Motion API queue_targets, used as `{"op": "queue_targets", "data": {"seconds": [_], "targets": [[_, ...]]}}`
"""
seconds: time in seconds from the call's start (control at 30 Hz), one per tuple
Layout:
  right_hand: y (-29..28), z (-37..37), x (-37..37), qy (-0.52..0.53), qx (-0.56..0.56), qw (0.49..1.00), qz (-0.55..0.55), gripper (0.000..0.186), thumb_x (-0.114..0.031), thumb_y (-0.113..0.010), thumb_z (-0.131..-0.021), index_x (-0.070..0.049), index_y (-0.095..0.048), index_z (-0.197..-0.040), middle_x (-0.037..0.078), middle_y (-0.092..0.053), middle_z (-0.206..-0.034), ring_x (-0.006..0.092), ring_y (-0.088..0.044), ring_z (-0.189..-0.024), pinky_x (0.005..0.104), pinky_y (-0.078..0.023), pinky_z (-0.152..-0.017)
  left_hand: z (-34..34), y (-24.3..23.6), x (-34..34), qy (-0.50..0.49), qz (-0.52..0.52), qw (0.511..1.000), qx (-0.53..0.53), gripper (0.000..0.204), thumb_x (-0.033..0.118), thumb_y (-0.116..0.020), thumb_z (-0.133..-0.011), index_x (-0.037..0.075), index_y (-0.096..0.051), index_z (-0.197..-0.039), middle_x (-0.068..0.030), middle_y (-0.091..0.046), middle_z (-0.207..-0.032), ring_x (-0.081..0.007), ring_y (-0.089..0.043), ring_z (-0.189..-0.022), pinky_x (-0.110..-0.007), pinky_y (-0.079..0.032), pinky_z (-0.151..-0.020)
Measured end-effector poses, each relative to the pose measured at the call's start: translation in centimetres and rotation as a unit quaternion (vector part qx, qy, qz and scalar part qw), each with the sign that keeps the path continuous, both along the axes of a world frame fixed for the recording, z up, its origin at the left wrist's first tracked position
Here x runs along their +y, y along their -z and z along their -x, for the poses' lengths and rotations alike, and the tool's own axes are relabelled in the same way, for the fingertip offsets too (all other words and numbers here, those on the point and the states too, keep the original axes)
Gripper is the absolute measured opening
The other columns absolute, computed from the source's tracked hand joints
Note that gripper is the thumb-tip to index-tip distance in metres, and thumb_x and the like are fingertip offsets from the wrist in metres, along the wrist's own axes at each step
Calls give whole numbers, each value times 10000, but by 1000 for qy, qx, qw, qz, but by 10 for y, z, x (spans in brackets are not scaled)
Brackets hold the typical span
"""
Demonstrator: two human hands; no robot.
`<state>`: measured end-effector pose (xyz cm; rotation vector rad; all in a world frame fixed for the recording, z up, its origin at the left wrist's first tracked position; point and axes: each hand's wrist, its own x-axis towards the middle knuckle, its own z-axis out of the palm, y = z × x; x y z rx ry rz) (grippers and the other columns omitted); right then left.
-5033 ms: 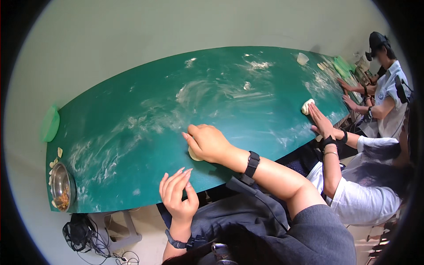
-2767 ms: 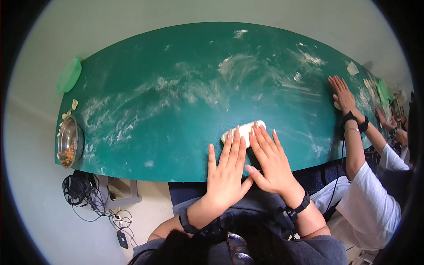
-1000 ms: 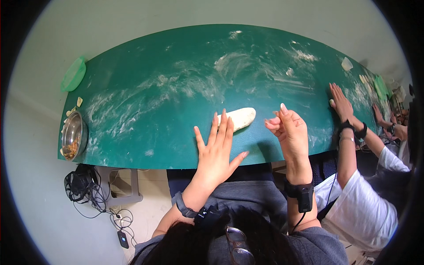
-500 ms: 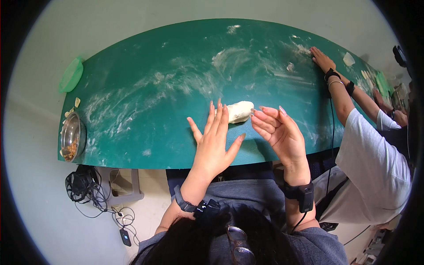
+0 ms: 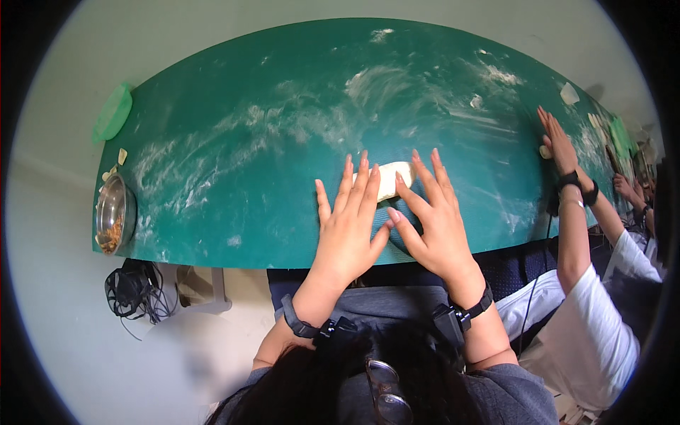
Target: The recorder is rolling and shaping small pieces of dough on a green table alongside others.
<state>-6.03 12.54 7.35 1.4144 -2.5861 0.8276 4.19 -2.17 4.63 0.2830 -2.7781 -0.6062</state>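
Observation:
A short, thick roll of pale dough (image 5: 387,181) lies on the green tabletop (image 5: 283,177) in front of me. My left hand (image 5: 348,223) rests over its left end, fingers stretched out and pointing away from me. On the other end lies my right hand (image 5: 438,221), also flat with its fingers spread. Both thumbs point inward, their tips close together on the near side of the dough. The ends of the roll are partly hidden under my fingers.
A metal bowl with brown filling (image 5: 112,219) stands at the left edge, near dough pieces (image 5: 122,156) and a green basket (image 5: 115,113). Flour streaks the table. At right, a co-worker's hands (image 5: 561,145) are over a small dough piece (image 5: 545,152). Cables (image 5: 157,290) hang at lower left.
My right hand has turned from palm-up beside the dough to palm-down on its right end. The left hand has shifted slightly right. The co-worker's hands have moved nearer and come together.

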Motion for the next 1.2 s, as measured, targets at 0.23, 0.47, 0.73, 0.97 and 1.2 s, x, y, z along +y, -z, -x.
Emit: {"op": "queue_targets", "data": {"seconds": [0.23,0.47,0.73,0.97,1.2], "targets": [[0,9,6,-16,-53,998,-17,472,-321,-700,-916,-114,-668,-1339,270,-285,-1625,508,-146,-1527,601,-205,-1207,-3,5,-2,-2,-5,1000,4,918,312,-694,-887,65,-195,-1617,-165,-155,-1694,-341,-117,-1578,-722,-19,-1178],[-9,13,-1,28,67,997,-24,553,-417,-804,-805,-138,-724,-1275,250,-198,-1665,506,-92,-1537,645,-145,-1202,-1,7,-2,-6,-17,1000,17,927,328,-704,-882,93,-201,-1624,-154,-178,-1695,-349,-122,-1576,-709,41,-1175],[-10,8,-7,2,86,996,-32,556,-494,-782,-815,-109,-751,-1215,247,-180,-1670,505,-62,-1542,668,-104,-1197,-1,3,-6,1,-23,1000,11,962,258,-714,-841,88,-188,-1628,-160,-185,-1693,-349,-140,-1574,-701,53,-1179],[-6,-4,-11,36,32,999,-23,460,-438,-692,-925,-151,-721,-1283,268,-192,-1660,487,-59,-1550,621,-109,-1213,-7,-1,-16,22,-87,992,84,939,176,-666,-854,104,-158,-1640,-175,-185,-1690,-347,-167,-1569,-690,27,-1188],[-33,-23,16,-152,-681,610,375,575,-357,-352,-1078,102,-644,-1265,176,-692,-1161,318,-613,-1195,446,-389,-1124,-26,-34,-8,-9,-201,954,223,501,144,-617,-904,14,-596,-1387,-175,-494,-1528,-342,-414,-1462,-537,-221,-1214]]}}
